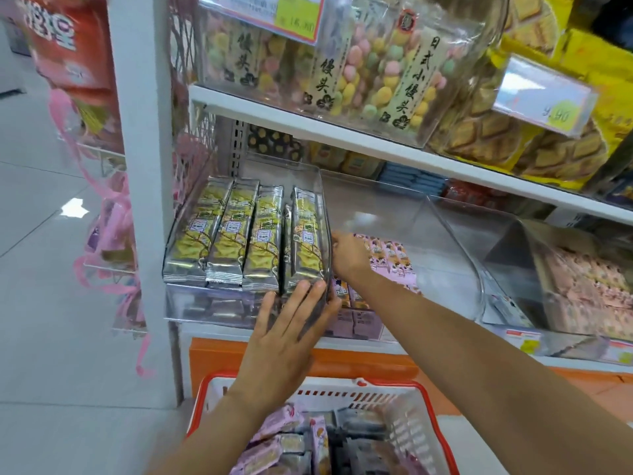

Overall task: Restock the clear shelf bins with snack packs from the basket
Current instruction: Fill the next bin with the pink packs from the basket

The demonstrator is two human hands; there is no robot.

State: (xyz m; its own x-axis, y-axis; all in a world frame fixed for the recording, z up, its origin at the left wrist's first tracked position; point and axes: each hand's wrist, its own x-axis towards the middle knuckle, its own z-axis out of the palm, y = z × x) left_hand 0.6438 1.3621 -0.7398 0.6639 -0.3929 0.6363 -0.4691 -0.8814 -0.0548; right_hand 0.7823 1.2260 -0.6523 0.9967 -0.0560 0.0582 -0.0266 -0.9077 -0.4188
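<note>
A clear shelf bin [318, 180] on the lower shelf holds several silver-and-yellow snack packs [226, 234] standing on edge. My left hand [284, 337] presses flat, fingers straight, against the bin's front right corner. My right hand [347, 253] sits against the bin's right wall with its fingers curled at the wall's edge; whether it grips the wall is unclear. Beside it on the right, a second clear bin [455, 241] holds pink and purple packs [394, 258]. Below, a red and white basket [424, 399] holds more pink and dark packs [291, 437].
The upper shelf [359, 132] carries clear boxes of pastel sweets [370, 70] and yellow biscuit packs [548, 138] with price tags. A white upright post [144, 132] stands left, pink ribbons hanging beside it. Tiled floor lies at the left. An orange base panel [219, 358] runs under the shelf.
</note>
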